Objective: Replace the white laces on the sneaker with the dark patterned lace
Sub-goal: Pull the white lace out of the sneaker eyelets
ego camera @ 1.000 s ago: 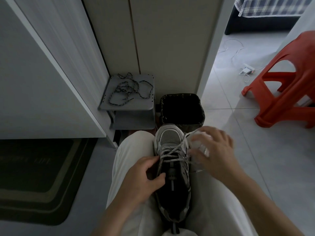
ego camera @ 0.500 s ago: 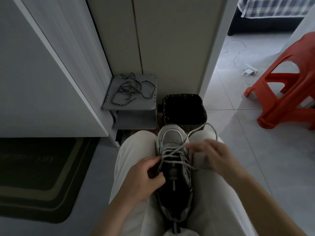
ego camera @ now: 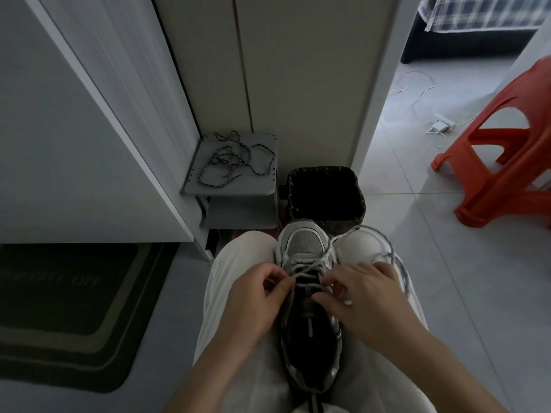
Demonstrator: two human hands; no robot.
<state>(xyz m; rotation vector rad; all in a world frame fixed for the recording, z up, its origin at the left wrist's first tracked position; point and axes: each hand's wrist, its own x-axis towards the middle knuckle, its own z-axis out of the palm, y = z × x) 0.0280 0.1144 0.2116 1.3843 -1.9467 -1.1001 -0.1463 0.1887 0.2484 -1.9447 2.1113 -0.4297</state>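
A white and grey sneaker (ego camera: 302, 245) lies toe-away between my knees on my lap. Its white lace (ego camera: 307, 268) crosses the lower eyelets, and a long freed loop of it arcs over my right knee. My left hand (ego camera: 253, 305) pinches the lace at the shoe's left eyelet row. My right hand (ego camera: 362, 299) pinches the lace at the right eyelet row, fingers curled over the tongue. The dark patterned lace (ego camera: 232, 158) lies tangled on a small grey shelf ahead, out of both hands' reach.
The grey two-tier shelf (ego camera: 229, 189) stands against a cabinet. A black-lined bin (ego camera: 323, 195) sits just beyond the shoe's toe. An orange plastic stool (ego camera: 504, 162) is at the right, a dark doormat (ego camera: 68, 311) at the left. Cables lie on the tiled floor.
My right hand has come down from the raised lace loop to the right eyelets. The freed loop has grown and now drapes over my right knee. My left hand shifted slightly up the shoe.
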